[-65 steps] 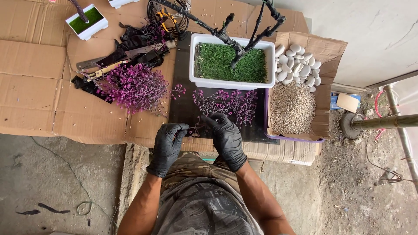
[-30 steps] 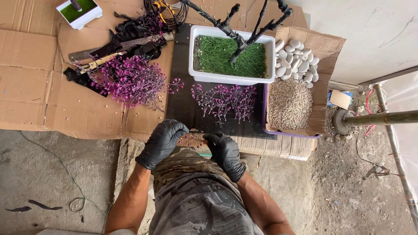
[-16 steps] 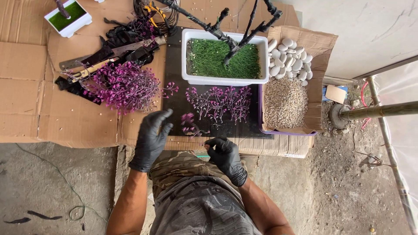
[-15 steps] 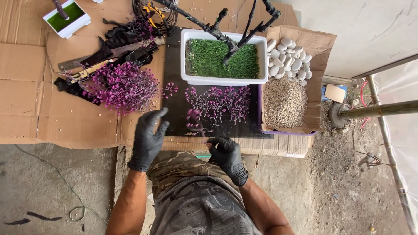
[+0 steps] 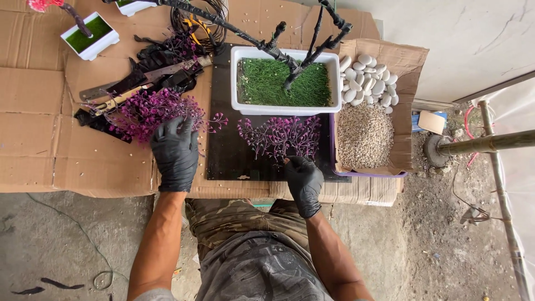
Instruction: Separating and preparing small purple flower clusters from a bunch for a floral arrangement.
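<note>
I'm resting my black-gloved left hand [image 5: 175, 151], fingers spread, on the purple plastic sprig pile [image 5: 146, 110] mid-left; right hand [image 5: 304, 181] is pinching the centre purple sprigs [image 5: 281, 135].

Left hand [image 5: 175, 151] reaches forward, fingers spread; right hand [image 5: 304, 183] curled, both gloved.

White pebbles [image 5: 369, 75] above gravel [image 5: 363, 135] in a box — green-filled white planter [image 5: 285, 82] beside.

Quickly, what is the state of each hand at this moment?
Left hand: fingers spread open, resting on the pile of purple sprigs; grip cannot be told.
Right hand: curled at the base of the flat purple sprigs; grip cannot be told.
</note>
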